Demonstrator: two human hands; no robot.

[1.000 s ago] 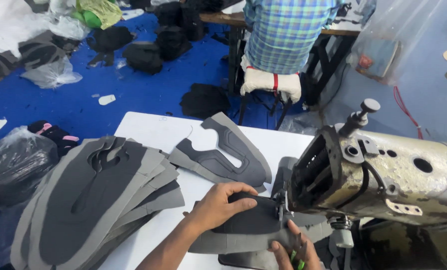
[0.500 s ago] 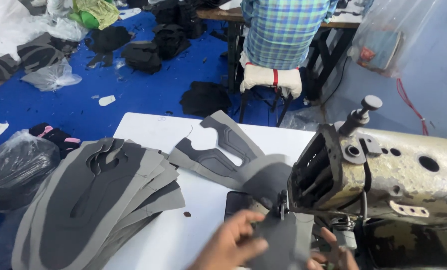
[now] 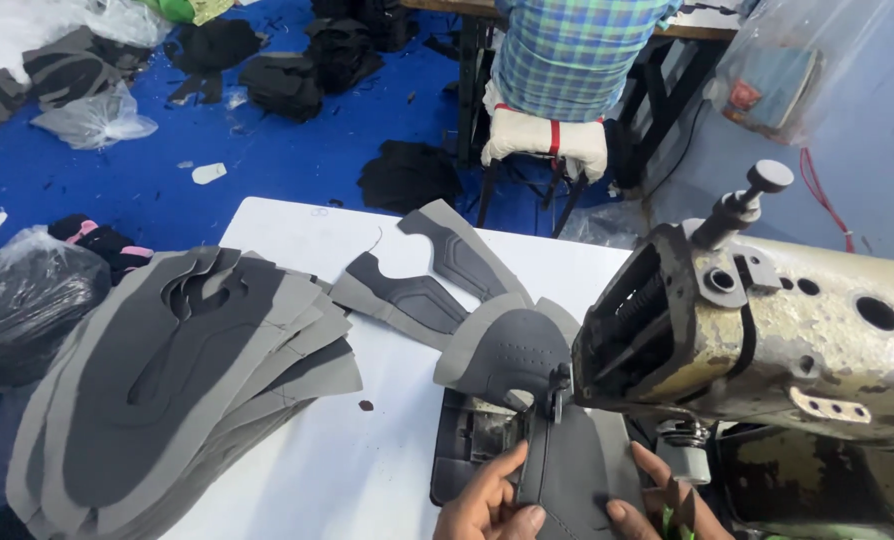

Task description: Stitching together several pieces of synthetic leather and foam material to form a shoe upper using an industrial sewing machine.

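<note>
Upper right: a clear plastic bag hangs beside the seated person's chair; inside it shows a pale blue-grey bundle bearing a small red-and-white label, its print too small to tell. Left edge: a dark, glossy plastic bag, full and rounded, sits on the blue floor just beside the bench. Upper left: a crumpled translucent white plastic bag lies on the floor near scattered dark pieces. No signs or screens in view.

left hand, right hand cut off below
</note>
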